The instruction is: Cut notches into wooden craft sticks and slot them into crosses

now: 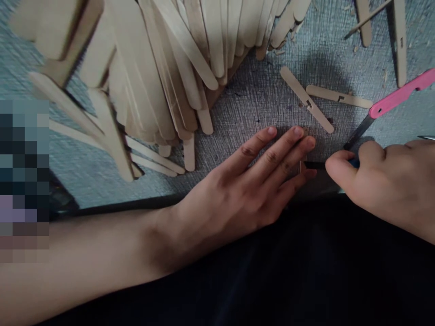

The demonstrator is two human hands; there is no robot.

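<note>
My left hand (258,181) lies flat near the table's front edge, its fingers stretched out. A small piece of a wooden craft stick (300,166) shows between its fingers; the rest is hidden beneath them. My right hand (390,176) is closed around a tool with a thin dark blade (314,165), and a bit of blue handle shows at the fingers. The blade's tip meets the stick at my left fingertips. Just beyond my hands lie two notched craft sticks, one slanted (295,86) and one nearly level (356,98).
A pink-handled folding blade (401,95) lies opened beside my right hand. Many loose craft sticks (146,77) are heaped at the upper left. More sticks, one notched (400,59), and wood shavings lie at the upper right of the grey table (251,99).
</note>
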